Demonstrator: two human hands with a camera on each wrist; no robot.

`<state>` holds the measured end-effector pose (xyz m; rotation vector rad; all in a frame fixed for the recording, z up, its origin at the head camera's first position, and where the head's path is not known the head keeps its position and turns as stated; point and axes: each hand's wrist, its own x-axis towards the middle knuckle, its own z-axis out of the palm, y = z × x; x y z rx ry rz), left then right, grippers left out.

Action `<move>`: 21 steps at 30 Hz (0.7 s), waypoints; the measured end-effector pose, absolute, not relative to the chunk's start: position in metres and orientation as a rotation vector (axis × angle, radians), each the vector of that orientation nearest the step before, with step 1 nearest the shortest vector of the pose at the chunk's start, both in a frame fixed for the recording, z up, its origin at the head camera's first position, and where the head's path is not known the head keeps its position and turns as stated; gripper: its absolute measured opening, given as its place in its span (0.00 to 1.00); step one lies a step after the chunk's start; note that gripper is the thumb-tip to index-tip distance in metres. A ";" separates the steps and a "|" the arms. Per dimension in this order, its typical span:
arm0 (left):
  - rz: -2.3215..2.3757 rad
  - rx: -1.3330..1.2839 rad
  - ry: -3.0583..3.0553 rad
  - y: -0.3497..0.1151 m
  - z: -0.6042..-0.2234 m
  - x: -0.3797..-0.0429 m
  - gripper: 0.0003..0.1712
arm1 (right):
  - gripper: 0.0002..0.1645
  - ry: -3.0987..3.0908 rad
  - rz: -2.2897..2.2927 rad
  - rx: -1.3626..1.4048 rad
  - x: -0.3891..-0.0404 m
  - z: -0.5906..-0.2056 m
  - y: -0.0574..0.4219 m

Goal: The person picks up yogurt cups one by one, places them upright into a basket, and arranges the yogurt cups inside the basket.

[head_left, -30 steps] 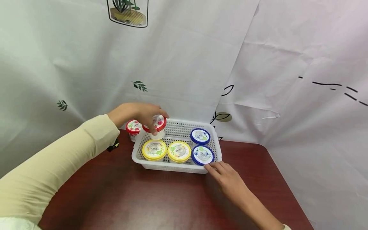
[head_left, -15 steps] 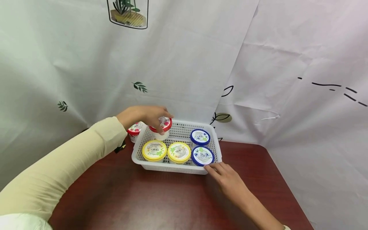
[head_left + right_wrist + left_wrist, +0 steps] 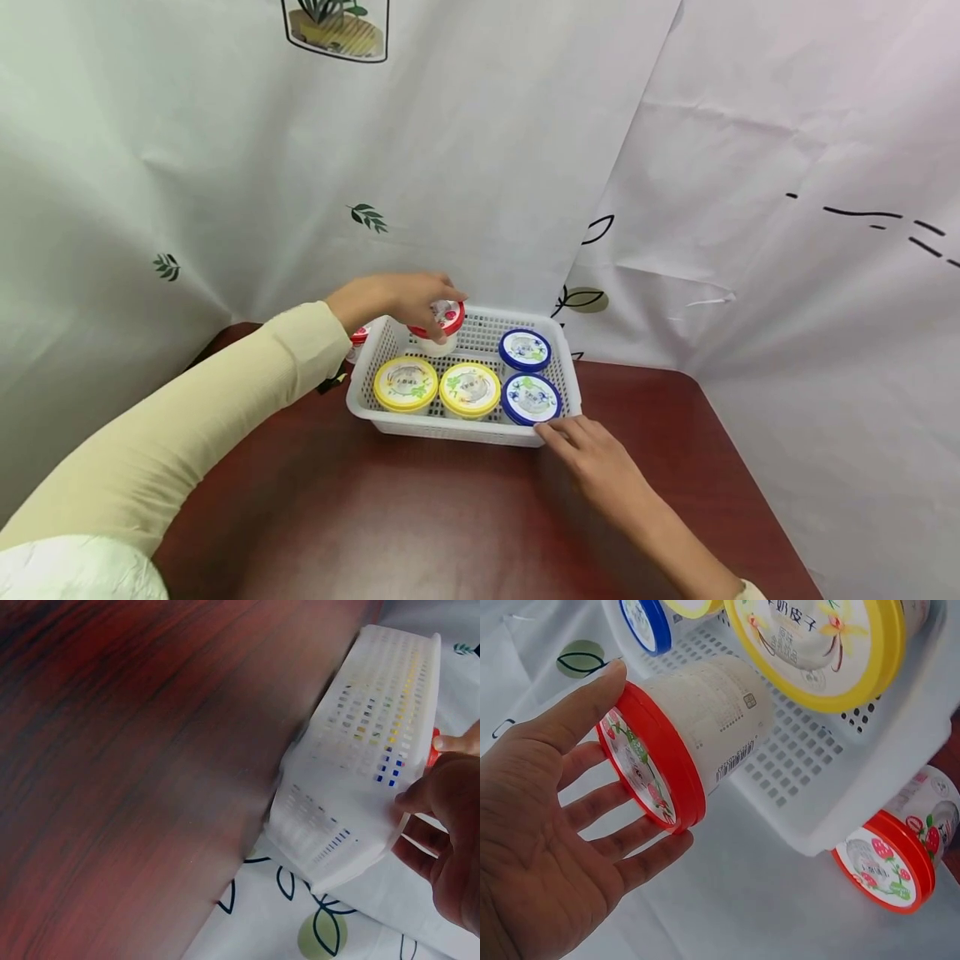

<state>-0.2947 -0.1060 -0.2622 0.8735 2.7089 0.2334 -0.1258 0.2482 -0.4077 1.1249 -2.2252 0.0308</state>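
In the head view my left hand (image 3: 416, 300) grips a white tub with a red lid (image 3: 448, 317) by its lid, over the back left of the white plastic basket (image 3: 450, 428). The left wrist view shows thumb and fingertips round the rim of this red lid (image 3: 664, 750), with strawberry pictures on top; the tub lies inside the basket wall. At the basket's front right corner, my right hand (image 3: 600, 467) holds the rim. Its thumb (image 3: 412, 796) presses the outer wall in the right wrist view, and fingers reach over the edge.
Two yellow-lidded tubs (image 3: 406, 384) stand at the basket's front left and middle, two blue-lidded tubs (image 3: 531, 398) at its right. Another red-lidded tub (image 3: 885, 862) is outside, by the left end. The dark red table (image 3: 420, 517) meets a white curtain (image 3: 480, 167) behind.
My left hand has carried the red-lidded tub to the right, farther over the basket's back row. My right hand keeps its hold on the basket corner.
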 end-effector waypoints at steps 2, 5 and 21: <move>0.226 0.876 2.710 -0.103 -0.264 -0.296 0.51 | 0.38 -2.227 0.031 1.126 -0.126 -0.408 0.248; 0.215 0.875 2.710 -0.099 -0.266 -0.297 0.51 | 0.39 -2.230 0.035 1.129 -0.126 -0.408 0.248; 0.217 0.800 2.705 -0.077 -0.283 -0.306 0.49 | 0.39 -2.247 0.016 1.123 -0.124 -0.406 0.248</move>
